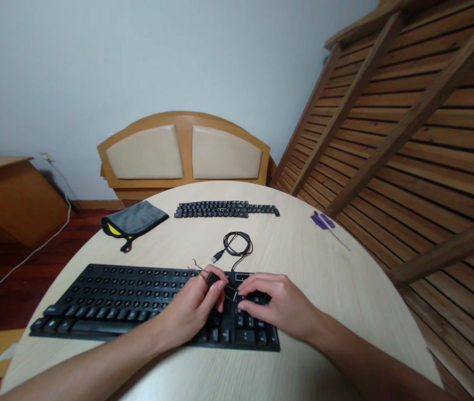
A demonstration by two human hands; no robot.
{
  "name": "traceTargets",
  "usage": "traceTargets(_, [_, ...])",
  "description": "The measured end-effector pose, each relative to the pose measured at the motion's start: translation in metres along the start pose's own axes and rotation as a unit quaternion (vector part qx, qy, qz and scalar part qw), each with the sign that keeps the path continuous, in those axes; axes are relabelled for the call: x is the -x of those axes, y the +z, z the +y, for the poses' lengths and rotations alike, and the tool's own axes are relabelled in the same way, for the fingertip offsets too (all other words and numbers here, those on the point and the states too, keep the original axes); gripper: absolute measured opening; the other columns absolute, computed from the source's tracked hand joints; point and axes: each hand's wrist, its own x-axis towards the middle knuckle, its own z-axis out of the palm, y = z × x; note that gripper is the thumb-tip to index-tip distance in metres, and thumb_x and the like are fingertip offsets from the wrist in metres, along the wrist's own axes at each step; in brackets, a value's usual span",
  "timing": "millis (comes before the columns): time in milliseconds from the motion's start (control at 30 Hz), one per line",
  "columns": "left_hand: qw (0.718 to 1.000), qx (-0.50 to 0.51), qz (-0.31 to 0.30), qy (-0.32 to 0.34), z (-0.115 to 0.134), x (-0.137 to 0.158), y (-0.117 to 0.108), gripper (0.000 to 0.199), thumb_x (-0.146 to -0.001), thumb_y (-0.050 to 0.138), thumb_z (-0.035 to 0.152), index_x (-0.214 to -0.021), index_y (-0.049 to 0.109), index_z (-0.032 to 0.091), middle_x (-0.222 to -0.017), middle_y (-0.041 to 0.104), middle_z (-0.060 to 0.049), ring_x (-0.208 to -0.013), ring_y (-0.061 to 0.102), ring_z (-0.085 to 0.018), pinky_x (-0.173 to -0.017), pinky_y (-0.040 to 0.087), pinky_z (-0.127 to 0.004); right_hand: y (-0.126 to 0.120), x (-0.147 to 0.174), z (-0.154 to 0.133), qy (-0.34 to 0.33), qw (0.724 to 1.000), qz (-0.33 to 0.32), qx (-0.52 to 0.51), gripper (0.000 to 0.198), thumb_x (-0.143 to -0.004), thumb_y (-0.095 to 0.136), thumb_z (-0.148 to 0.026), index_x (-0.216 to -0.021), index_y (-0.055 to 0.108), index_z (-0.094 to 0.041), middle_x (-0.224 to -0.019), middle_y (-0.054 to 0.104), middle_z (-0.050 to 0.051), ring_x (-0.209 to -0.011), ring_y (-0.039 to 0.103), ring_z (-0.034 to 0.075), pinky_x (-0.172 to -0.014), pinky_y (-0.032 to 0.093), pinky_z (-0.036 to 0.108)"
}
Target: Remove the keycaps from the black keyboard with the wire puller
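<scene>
A black keyboard (136,328) lies across the near part of the round table, many of its upper keys stripped to bare switches. Over its right half, my left hand (197,301) is closed round the black handle of a wire keycap puller (214,279). Thin wires run from the handle toward my right hand (278,298). My right thumb and index finger close on a small dark keycap (237,295) at the wire ends; it is partly hidden by the fingers. The number pad keys lie just under my right hand.
Rows of loose keycaps (220,210) lie at the table's far side. A coiled USB cable (238,243) sits behind the keyboard. A grey cloth (138,219) is at left; a thin tool with purple pieces (322,220) is at right. Wooden slats (412,145) lean beyond the table (324,267).
</scene>
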Motion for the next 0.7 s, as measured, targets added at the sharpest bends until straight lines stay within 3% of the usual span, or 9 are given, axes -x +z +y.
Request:
traceTargets(200, [0.999,-0.032,0.021,-0.027,-0.007,-0.006,0.002,0.023,-0.1,0.034,0.034,-0.106,0.05,0.019,-0.071,0.06,0.001,-0.07,0.058,-0.018,-0.073,0.043,-0.033,-0.028,-0.016,0.037,0.088,0.984,0.078,0.135,0.015,-0.088,0.063,-0.035,-0.093,0.071,-0.023,-0.094,0.073,0.002,-0.088,0.067,0.018,-0.081,0.05,0.031])
traceTargets(400, [0.998,-0.052,0.004,-0.023,-0.004,-0.007,0.001,0.027,-0.1,0.035,0.034,-0.103,0.056,0.018,-0.075,0.063,-0.001,-0.076,0.061,-0.02,-0.08,0.043,-0.035,-0.056,-0.05,0.097,0.2,0.917,0.043,0.342,0.018,-0.09,0.06,-0.037,-0.098,0.072,-0.025,-0.1,0.074,0.002,-0.09,0.067,0.02,-0.075,0.047,0.029])
traceTargets(700, [0.998,-0.055,0.001,-0.022,-0.005,-0.007,0.0,0.028,-0.1,0.034,0.033,-0.1,0.058,0.018,-0.077,0.063,-0.001,-0.078,0.06,-0.02,-0.08,0.043,-0.034,-0.062,-0.09,0.153,0.279,0.877,0.092,0.381,0.022,-0.09,0.059,-0.035,-0.105,0.07,-0.024,-0.101,0.074,0.007,-0.092,0.066,0.023,-0.075,0.045,0.03])
